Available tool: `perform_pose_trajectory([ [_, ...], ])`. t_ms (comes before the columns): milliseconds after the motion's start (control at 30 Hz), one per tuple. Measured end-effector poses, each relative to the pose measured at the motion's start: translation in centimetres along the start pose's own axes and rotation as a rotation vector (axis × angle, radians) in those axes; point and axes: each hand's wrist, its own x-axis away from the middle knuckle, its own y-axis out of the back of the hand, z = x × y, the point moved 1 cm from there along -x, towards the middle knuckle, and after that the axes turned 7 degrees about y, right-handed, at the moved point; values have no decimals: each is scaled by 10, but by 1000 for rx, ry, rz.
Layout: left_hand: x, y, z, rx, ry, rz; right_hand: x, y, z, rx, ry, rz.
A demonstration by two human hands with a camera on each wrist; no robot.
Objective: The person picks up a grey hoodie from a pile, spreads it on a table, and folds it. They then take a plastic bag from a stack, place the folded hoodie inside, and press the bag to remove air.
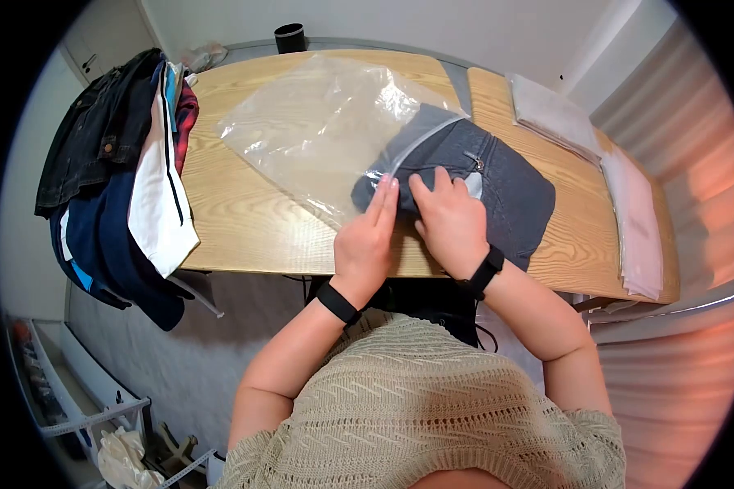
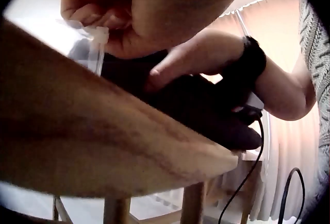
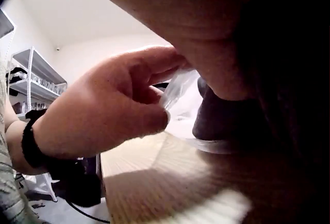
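A: You are at the start of the filling, I judge. Your bag lies flat and slanted across the middle of the table, with its mouth toward you.

B: Yes, and your garment, dark grey with a zip, lies on the near right part. Only its left end is inside the mouth. The bigger part is outside and reaches the near edge.

A: Your left hand pinches the rim of the bag between thumb and fingers; both wrist views show it.

B: Your right hand rests on the garment just at the mouth, with the fingers rather straight. It grips nothing that I can see.

A: For the next move, I think you need the mouth kept wide and lifted a little.

B: And you need to push the garment flat and straight. The film is thin and the cloth is thick, so a fold may catch on the rim.

A: Around you is a pale room, with a curtain on your right and a shelf low on your left.

B: Your table is of light wood. A clothes pile hangs over its left end, folded sheets lie along its right end, and a black can stands at the far edge.
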Motion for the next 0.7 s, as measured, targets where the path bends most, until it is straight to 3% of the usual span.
perform_pose_trajectory([
  [167, 7, -4, 2, 14, 23, 35, -14, -18, 7, -119, 90, -72],
  [200, 7, -2, 3, 14, 15, 31, -11, 0, 9, -297, 49, 109],
  [300, 10, 3, 6, 6, 84, 129, 12, 32, -27, -564, 58, 113],
  [333, 10, 5, 7, 12, 87, 125, 16, 50, -44, -560, 47, 12],
  [400, 12, 7, 9, -40, 172, 163, 42, 46, -91, -656, -370, -100],
  [433, 14, 5, 10, -15, 184, 71, 67, 28, -119, -683, -602, -164],
  [500, 18, 0, 14, -40, 143, 22, 105, 18, -131, -915, -889, -311],
  [533, 18, -2, 15, -68, 99, -26, 116, 23, -128, -990, -1039, -172],
  [667, 11, -5, 15, -91, 5, -98, 152, -5, -109, -1938, -1248, -153],
  [700, 10, -7, 14, -94, 5, -99, 140, 0, -101, -2017, -1224, -172],
])
